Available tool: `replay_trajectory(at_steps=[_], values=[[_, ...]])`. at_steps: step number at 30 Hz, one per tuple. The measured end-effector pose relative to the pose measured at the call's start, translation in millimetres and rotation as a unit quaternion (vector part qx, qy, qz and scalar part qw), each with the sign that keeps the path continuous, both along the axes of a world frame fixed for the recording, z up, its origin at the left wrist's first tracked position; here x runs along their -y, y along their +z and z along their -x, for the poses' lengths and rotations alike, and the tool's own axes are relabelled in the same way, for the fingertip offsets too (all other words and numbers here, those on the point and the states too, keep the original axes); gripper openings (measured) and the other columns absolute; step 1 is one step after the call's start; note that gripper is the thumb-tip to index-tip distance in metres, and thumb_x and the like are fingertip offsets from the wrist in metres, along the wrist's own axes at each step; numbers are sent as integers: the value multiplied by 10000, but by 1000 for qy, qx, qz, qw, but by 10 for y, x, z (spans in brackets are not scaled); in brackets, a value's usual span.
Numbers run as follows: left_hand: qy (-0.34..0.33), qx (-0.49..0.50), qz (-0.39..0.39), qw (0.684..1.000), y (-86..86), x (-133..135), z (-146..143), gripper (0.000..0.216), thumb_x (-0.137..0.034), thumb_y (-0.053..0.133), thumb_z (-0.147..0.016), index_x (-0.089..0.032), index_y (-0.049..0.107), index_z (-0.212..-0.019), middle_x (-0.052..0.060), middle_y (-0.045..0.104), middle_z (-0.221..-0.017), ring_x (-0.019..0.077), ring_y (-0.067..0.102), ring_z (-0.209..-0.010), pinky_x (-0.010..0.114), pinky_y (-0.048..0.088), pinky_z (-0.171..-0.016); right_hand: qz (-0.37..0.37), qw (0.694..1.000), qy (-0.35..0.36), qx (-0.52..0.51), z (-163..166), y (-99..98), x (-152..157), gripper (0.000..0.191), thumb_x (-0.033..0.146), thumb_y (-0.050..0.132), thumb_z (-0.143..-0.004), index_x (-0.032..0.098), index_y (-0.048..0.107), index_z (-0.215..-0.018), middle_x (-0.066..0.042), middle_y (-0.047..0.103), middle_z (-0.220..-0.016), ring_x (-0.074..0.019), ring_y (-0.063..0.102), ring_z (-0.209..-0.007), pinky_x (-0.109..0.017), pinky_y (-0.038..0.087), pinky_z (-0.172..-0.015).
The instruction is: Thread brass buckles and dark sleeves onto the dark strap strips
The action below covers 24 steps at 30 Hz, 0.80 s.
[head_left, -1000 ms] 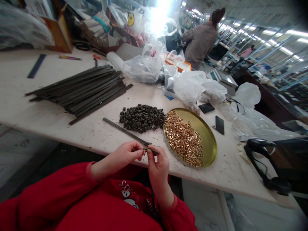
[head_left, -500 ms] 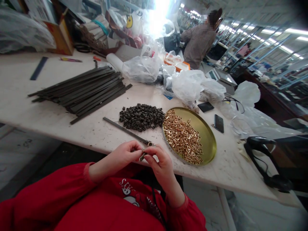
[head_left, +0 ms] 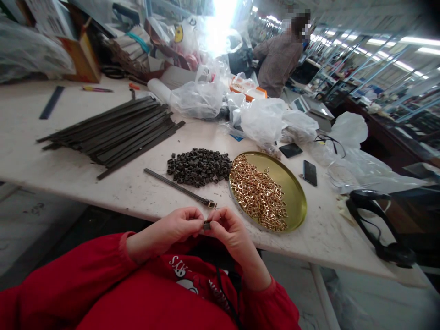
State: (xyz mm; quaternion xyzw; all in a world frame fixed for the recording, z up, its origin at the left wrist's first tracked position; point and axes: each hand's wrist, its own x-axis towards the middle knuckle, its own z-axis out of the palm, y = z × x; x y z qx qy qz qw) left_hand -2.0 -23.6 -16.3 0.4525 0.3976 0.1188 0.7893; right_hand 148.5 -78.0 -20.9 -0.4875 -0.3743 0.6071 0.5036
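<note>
My left hand (head_left: 178, 225) and my right hand (head_left: 228, 227) meet at the table's front edge, both closed in a pinch. Between their fingertips is a small dark strap piece (head_left: 206, 226); the fingers cover most of it. Just beyond them lies a narrow dark strap (head_left: 175, 185) with a gold buckle (head_left: 212, 204) at its near end. Behind that strap is a heap of small dark loops (head_left: 199, 167). To the right, a round gold tray (head_left: 292, 201) carries a pile of gold buckles (head_left: 257, 195).
A stack of long dark strips (head_left: 117, 130) covers the table's left part. Plastic bags (head_left: 263, 120) crowd the back. A phone (head_left: 310, 173) lies right of the tray, and a black curved-framed object (head_left: 369, 224) sits farther right. A person (head_left: 280, 59) stands beyond the table.
The small strap piece has turned between my fingertips and its dark flat side now shows. My hands are slightly lower relative to the buckled strap. The whole view has shifted a little.
</note>
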Motion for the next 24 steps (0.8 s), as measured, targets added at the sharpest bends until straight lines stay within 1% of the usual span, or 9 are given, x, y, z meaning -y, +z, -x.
replay_trajectory(at_steps=[2,4,9,11,13,16,18,20,24], values=[[1,-3,-3,1000,-6,-12,-7,216,-363,580,-699,-183,463,-690,-96,407,-502,47,229,-392,185,121,-369,30,999,-16,-1,13,-18,-6,154,304,614,-722,196,510,-757,41,537,-688,-87,531,-598,-208,445,-569],[3,-12,-19,1000,-4,-18,-21,232,-383,572,-708,-179,466,-680,-92,412,-508,48,236,-399,184,131,-373,35,998,-41,16,33,-54,-15,152,308,599,-728,195,511,-781,44,547,-670,-86,542,-569,-212,456,-556],[30,-34,-96,994,27,-9,-56,241,-408,545,-718,-174,484,-706,-77,448,-549,78,371,-473,184,261,-436,-8,990,-92,110,67,-150,-28,133,250,605,-721,191,545,-825,40,566,-644,-90,530,-567,-200,419,-525],[30,-40,-124,991,32,-10,-58,237,-409,532,-722,-178,486,-706,-78,447,-558,86,383,-489,193,284,-458,15,993,-88,77,65,-156,-27,153,272,623,-713,190,548,-818,39,582,-631,-97,543,-573,-206,428,-533],[23,-47,-150,987,26,-17,-52,223,-398,524,-725,-181,483,-689,-79,443,-562,91,383,-500,199,294,-473,49,996,-74,8,60,-141,-23,186,298,648,-699,192,540,-808,39,606,-635,-99,566,-582,-215,453,-565],[9,-53,-184,981,-1,-28,-35,193,-367,503,-738,-186,480,-674,-75,451,-571,99,392,-516,205,309,-492,83,991,-54,-85,66,-109,-14,238,288,693,-663,196,523,-803,41,633,-677,-93,591,-605,-218,475,-619],[4,-55,-204,977,-28,-33,-24,174,-347,485,-747,-187,485,-680,-70,458,-583,105,401,-529,209,322,-505,97,988,-50,-113,82,-99,-12,270,283,706,-644,199,510,-809,41,632,-688,-95,594,-609,-224,480,-630],[6,-59,-228,972,-57,-35,-20,160,-332,471,-750,-186,488,-686,-62,466,-603,113,411,-554,213,336,-520,88,990,-74,-84,108,-106,-13,284,284,707,-637,200,506,-818,46,611,-689,-96,582,-602,-226,476,-616],[27,-83,-280,956,-109,-25,-39,152,-322,454,-748,-182,491,-704,-40,480,-641,133,434,-608,230,359,-551,13,983,-167,75,172,-166,-7,240,257,681,-668,198,504,-819,41,561,-709,-112,562,-624,-231,462,-588]])
